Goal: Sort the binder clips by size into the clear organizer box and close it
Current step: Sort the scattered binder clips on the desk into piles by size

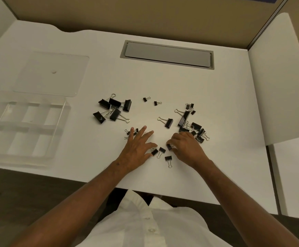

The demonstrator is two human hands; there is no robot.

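Six-compartment clear organizer box (pixel 25 125) at far left on the white desk (pixel 163 82), uncovered, its clear lid (pixel 52 73) flat just behind it, both well apart from the hands. Next, to the right, a heap of large binder clips (pixel 113 109); then left hand (pixel 138 148) flat with fingers spread, thumb touching a small binder clip (pixel 154 151), tiny clips (pixel 131 132) at its fingertips. Right hand (pixel 186 148) pinching a small clip (pixel 169 146), two loose small clips (pixel 164 155) between the hands, a mixed pile (pixel 191 125) just beyond its knuckles.
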